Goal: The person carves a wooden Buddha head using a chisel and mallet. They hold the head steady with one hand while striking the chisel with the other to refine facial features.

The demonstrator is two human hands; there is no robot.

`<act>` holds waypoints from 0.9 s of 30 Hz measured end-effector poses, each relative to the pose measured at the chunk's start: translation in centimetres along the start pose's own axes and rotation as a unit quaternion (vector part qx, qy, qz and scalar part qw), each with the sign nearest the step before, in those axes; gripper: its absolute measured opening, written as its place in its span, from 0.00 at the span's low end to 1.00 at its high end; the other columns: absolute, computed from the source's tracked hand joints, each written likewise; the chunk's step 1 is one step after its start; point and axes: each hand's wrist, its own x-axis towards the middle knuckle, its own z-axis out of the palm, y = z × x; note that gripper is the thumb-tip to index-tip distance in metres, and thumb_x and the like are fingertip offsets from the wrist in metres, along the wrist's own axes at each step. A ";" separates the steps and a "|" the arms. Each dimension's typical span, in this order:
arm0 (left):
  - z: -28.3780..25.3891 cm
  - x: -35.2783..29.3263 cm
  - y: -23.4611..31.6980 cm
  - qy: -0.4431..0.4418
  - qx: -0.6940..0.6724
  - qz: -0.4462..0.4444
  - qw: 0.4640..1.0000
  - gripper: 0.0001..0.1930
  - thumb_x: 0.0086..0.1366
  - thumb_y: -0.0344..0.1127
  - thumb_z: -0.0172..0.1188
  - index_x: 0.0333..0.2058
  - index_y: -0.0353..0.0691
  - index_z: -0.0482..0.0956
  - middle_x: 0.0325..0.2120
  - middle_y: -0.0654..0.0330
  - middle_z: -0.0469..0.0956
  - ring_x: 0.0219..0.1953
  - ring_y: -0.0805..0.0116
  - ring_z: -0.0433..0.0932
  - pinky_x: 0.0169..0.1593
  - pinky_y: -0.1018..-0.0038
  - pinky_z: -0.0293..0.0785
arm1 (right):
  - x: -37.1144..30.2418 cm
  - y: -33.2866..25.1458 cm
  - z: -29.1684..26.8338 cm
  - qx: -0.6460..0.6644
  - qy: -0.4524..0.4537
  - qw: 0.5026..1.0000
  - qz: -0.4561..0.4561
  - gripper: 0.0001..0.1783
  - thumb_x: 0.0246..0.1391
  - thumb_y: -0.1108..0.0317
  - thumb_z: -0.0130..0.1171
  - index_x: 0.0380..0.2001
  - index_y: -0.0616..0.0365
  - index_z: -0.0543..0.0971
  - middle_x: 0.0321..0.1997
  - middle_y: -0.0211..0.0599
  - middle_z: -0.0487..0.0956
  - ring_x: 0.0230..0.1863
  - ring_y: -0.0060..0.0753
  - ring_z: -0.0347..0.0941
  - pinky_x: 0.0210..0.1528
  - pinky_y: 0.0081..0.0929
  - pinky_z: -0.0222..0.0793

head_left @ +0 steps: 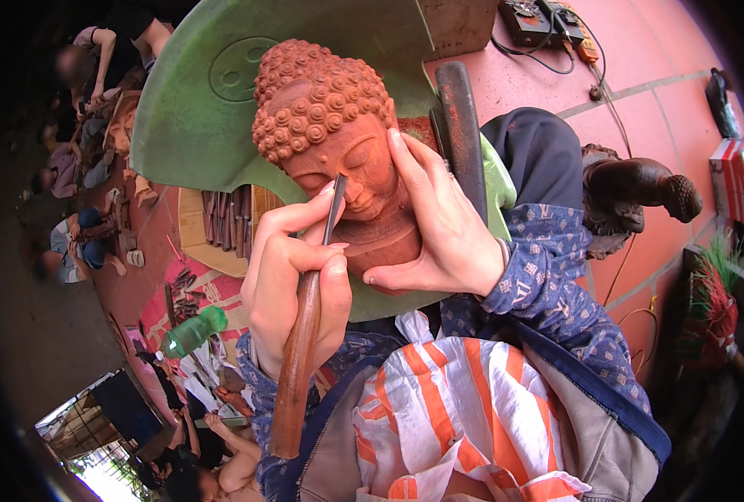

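My left hand (292, 284) is closed around a chisel (298, 368) with a long brown wooden handle and a dark metal blade. The blade's tip meets the nose bridge, near the inner eye, of a carved reddish-brown wooden Buddha bust (326, 109) with curled hair and lowered eyelids. My right hand (443, 222) lies along the bust's cheek and neck, fingers stretched up the side of the face and thumb across the lower chest, steadying it. The bust leans back in a green plastic chair seat (188, 125). Part of its base is hidden behind my right hand.
Several chisels (230, 222) lie on cardboard at left, with more tools (184, 293) and a green bottle (194, 332) nearby. A dark club-like bar (462, 125) stands beside the bust. A dark statue (631, 188) and corded power box (539, 23) sit right. Other people work far left.
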 end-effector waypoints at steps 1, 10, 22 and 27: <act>-0.2 0.1 0.1 -0.003 -0.004 -0.004 1.000 0.02 0.61 0.20 0.53 0.31 0.27 0.69 0.45 0.37 0.70 0.52 0.46 0.75 0.55 0.60 0.75 | 0.0 -0.1 0.0 0.002 0.000 1.000 0.000 0.69 0.30 0.51 0.76 0.67 0.71 0.45 0.64 0.66 0.54 0.65 0.64 0.55 0.66 0.46 0.54; -2.3 2.3 0.6 -0.086 0.046 -0.011 0.995 0.04 0.58 0.20 0.56 0.28 0.30 0.70 0.40 0.43 0.75 0.39 0.59 0.79 0.42 0.70 0.75 | 0.0 0.0 0.2 0.002 0.003 1.000 -0.002 0.69 0.29 0.51 0.76 0.67 0.71 0.46 0.64 0.65 0.55 0.65 0.64 0.55 0.66 0.45 0.54; 0.7 -0.9 0.4 0.047 -0.078 -0.028 0.995 0.08 0.64 0.28 0.51 0.30 0.25 0.68 0.45 0.36 0.68 0.53 0.45 0.73 0.57 0.57 0.72 | -0.2 0.2 0.4 -0.001 0.029 1.000 -0.006 0.69 0.28 0.53 0.75 0.69 0.64 0.44 0.61 0.66 0.56 0.58 0.66 0.60 0.58 0.45 0.61; 1.2 -0.9 0.7 0.062 -0.052 -0.033 0.996 0.09 0.64 0.29 0.52 0.30 0.26 0.68 0.45 0.37 0.68 0.53 0.47 0.73 0.57 0.59 0.71 | -0.2 0.4 0.6 0.000 0.039 0.999 -0.020 0.69 0.28 0.52 0.76 0.69 0.63 0.45 0.61 0.66 0.56 0.56 0.67 0.62 0.58 0.45 0.61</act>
